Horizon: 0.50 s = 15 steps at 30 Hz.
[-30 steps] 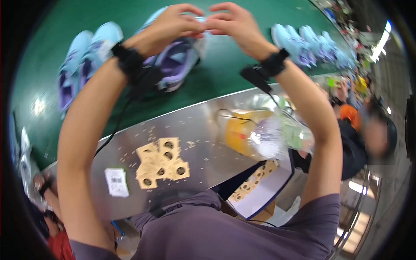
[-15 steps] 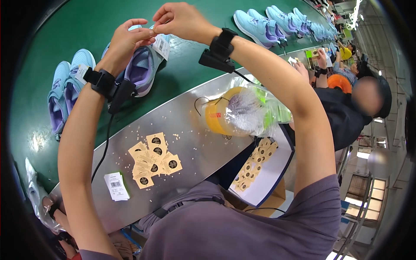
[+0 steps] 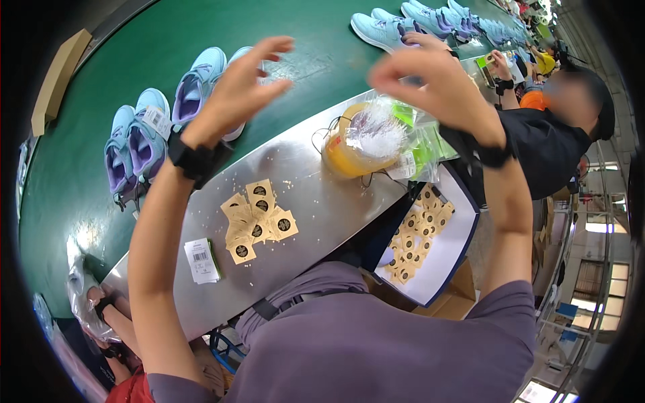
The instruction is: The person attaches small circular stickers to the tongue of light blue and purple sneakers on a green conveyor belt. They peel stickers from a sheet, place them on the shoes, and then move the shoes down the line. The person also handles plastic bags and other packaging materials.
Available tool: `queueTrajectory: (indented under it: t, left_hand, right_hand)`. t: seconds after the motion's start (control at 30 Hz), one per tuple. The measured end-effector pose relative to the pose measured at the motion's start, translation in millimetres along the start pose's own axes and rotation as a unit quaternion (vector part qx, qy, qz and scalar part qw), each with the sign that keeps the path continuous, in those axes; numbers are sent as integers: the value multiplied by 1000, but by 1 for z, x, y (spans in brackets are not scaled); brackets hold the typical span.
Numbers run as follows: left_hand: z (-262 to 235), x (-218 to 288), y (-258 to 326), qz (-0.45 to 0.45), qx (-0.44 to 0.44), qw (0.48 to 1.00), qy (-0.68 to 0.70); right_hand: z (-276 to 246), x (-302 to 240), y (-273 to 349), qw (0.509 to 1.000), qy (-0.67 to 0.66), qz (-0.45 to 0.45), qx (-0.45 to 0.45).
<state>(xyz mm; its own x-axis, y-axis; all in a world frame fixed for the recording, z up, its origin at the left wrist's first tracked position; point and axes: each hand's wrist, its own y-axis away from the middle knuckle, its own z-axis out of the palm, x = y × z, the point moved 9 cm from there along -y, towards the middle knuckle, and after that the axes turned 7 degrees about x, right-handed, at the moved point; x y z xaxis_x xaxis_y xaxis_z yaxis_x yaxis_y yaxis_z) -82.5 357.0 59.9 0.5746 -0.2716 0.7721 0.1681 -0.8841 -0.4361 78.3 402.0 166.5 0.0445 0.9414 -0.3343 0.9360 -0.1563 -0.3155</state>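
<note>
The light blue sneaker [image 3: 201, 87] nearest the left hand [image 3: 238, 91] lies in the upper left-centre of the frame on the green belt [image 3: 101, 40]. Upper is pale blue with a lilac-purple lining at the opening; sole is white. It rests sole down, toe toward the top of the frame, heel toward the steel bench edge. The raised hand hides its right side and part of the toe. The hand is above it with fingers spread; contact cannot be determined. To its left, lower on the belt, a matching pair of sneakers [image 3: 133, 144] lies side by side, with a white tag on one.
</note>
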Motion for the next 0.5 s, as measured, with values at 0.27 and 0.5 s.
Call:
queueTrajectory:
  t: [0.27, 0.5]
  left_hand:
    - [90, 101, 30, 208, -82, 975, 6]
    - [126, 105, 55, 217, -114, 969, -36]
  right_hand:
    - [29, -10, 106, 990, 39, 48, 130]
    - [26, 2, 123, 949, -79, 130, 275]
